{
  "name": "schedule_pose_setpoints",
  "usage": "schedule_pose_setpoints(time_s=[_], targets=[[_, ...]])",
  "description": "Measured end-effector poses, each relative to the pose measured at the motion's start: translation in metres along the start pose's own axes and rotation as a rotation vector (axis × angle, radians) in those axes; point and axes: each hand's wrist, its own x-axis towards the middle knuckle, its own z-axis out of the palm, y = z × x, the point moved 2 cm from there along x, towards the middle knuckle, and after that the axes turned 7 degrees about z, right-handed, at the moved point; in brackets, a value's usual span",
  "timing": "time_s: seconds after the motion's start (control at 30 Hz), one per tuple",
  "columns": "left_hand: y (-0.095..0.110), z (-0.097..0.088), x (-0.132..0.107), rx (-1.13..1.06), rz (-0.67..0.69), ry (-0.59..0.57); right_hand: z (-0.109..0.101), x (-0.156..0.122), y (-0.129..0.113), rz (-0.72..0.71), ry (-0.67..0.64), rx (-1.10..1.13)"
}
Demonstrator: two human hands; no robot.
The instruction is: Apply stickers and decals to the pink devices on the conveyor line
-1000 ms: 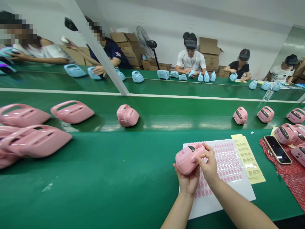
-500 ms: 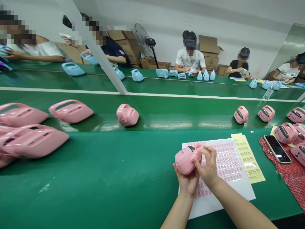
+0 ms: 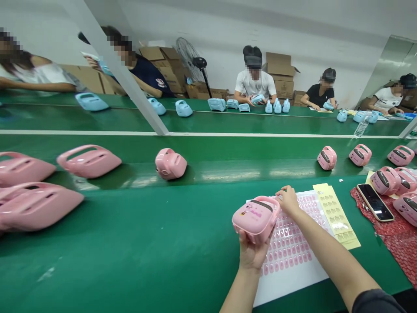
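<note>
My left hand (image 3: 253, 256) grips a pink plastic casing (image 3: 256, 217) from below. The casing has a loop handle, a dark strip and a printed picture on the side turned up. My right hand (image 3: 288, 201) is just beyond the casing's right side, over the upper part of a white sheet (image 3: 286, 284). Its fingers are drawn together; whatever is between them cannot be made out. Rows of small pink oval stickers (image 3: 286, 252) cover much of the sheet, which lies partly under the casing and my left hand.
Yellow sticker sheets (image 3: 339, 213) lie right of the white one. Farther right, a phone (image 3: 374, 202) rests on red bubble wrap (image 3: 395, 248) beside pink casings (image 3: 386, 180). More pink casings (image 3: 42, 206) sit at left. A slanted white post (image 3: 130, 82) rises ahead; co-workers (image 3: 256, 82) sit beyond.
My right hand has left the casing's handle and moved right and up over the sticker sheet. The casing has turned in my left hand, showing its printed side.
</note>
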Motion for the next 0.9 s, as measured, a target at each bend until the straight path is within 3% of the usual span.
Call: schedule_pose_setpoints(time_s=[0.1, 0.17, 0.3, 0.4, 0.47, 0.6, 0.8, 0.9], targets=[[0.0, 0.002, -0.001, 0.236, 0.01, 0.084, -0.001, 0.003, 0.0, 0.0, -0.032, 0.036], [-0.001, 0.009, -0.003, 0.404, 0.033, 0.067, -0.011, 0.003, -0.002, 0.006, -0.051, 0.076], [-0.007, 0.03, -0.012, 0.731, 0.245, -0.089, -0.045, -0.013, -0.015, -0.015, -0.138, 0.149], [-0.015, 0.04, -0.018, 0.9, 0.375, -0.218, -0.066, -0.041, -0.032, -0.09, -0.313, 0.22], [-0.02, 0.041, -0.021, 0.917, 0.4, -0.279, -0.073, -0.059, -0.041, -0.113, -0.373, 0.205], [-0.026, 0.033, -0.02, 0.908, 0.375, -0.309, -0.074, -0.08, -0.05, -0.107, -0.369, 0.074], [-0.027, 0.017, -0.014, 0.983, 0.337, -0.433, -0.071, -0.085, -0.053, -0.095, -0.336, 0.041], [-0.028, 0.017, -0.014, 0.975, 0.364, -0.4, -0.072, -0.086, -0.055, -0.115, -0.341, 0.018]])
